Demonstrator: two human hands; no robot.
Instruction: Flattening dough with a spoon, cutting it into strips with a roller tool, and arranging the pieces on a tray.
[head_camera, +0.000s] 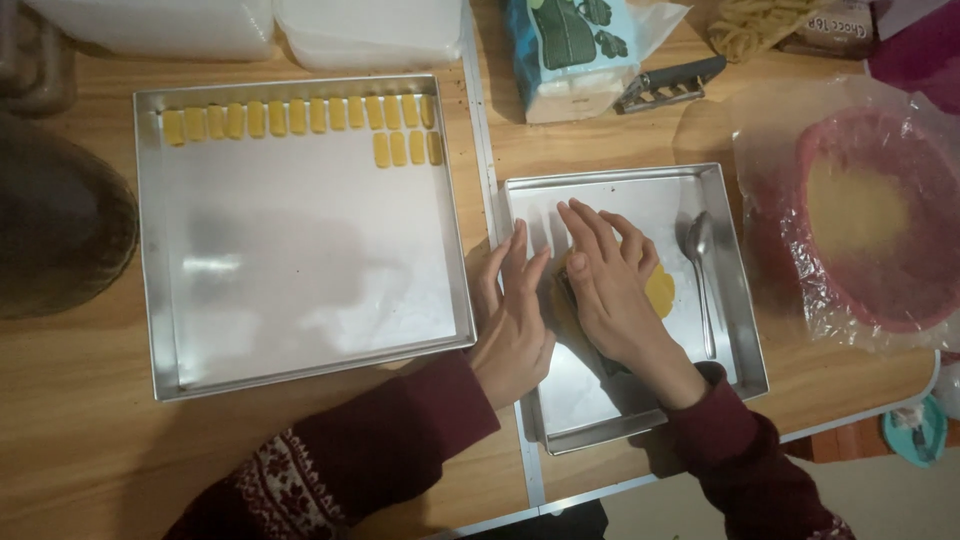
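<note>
The right hand (612, 285) is laid flat, fingers together and extended toward 11 o'clock, pressed palm-down on a flattened piece of yellow dough (660, 290); nothing is clamped in it. The left hand (515, 320) is set just beside it at 9 o'clock, fingers straight and close together, pointing toward 12 o'clock, its edge held against the dough's left side and its heel over the tray's left rim. The dough is found near the middle of a small rectangular metal tray (735, 330), mostly hidden under the right hand, with only a rounded yellow edge seen at 3 o'clock of the knuckles; its long axis cannot be told. A metal spoon (699, 270) is laid in the same tray at 3 o'clock of the dough, bowl toward 12 o'clock, handle running toward 6 o'clock, apart from the dough. At 9 o'clock of the hands, a large square metal tray (300, 250) is placed, with small yellow oblong dough pieces (300, 117) lined along its far edge, each long axis running 12 to 6 o'clock, and a short second row under the right end. At 3 o'clock, a red bowl covered in clear plastic film (870, 220) is seen on the wooden table (70, 420). Dark red knitted sleeves (400, 440) are worn on both arms.
</note>
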